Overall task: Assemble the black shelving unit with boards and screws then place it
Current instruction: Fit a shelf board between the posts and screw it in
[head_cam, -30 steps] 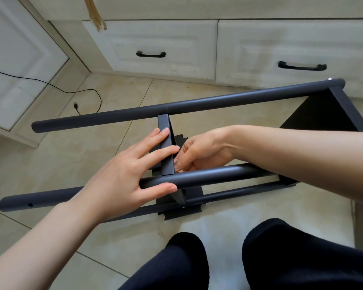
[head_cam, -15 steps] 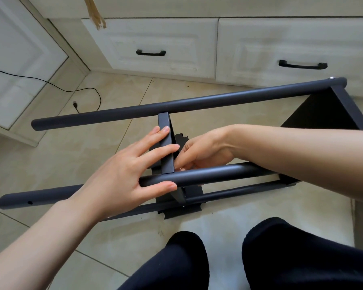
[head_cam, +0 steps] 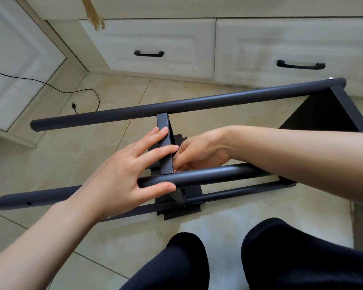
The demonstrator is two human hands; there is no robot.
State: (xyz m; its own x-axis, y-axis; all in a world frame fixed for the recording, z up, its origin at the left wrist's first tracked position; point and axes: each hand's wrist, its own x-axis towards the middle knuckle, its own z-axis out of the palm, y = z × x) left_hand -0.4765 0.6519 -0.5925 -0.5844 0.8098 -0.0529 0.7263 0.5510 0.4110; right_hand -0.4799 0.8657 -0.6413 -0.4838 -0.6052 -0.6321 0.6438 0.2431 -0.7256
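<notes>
- Head view: the shelving unit [head_cam: 197,143] lies on its side on the tiled floor [head_cam: 40,160], just in front of the person's knees [head_cam: 281,258]. This probably brings the joints within easy reach from above.
- A far pole [head_cam: 197,102] and a near pole [head_cam: 208,174] run across the picture. At the right end a black board [head_cam: 323,114] already sits between them, so this part looks fixed.
- In the middle a second board [head_cam: 165,147] stands on its edge between the two poles. It seems to be the piece in work now.
- The left hand [head_cam: 122,174] holds this joint. Its fingers [head_cam: 153,151] lie straight over the edge of the middle board, and the thumb curls under the near pole. Most likely it keeps the board and the pole pressed together so that the holes stay in line.
- The right hand [head_cam: 195,153] reaches between the two poles to the far face of the middle board. Its fingers are bent and pinched together there, perhaps on a screw, but the board hides what they hold.
- One open hole [head_cam: 28,203] shows near the left end of the near pole, so another board is probably still missing there.
- White drawers [head_cam: 155,45] and a thin cable [head_cam: 71,92] are behind, well apart from the work.
</notes>
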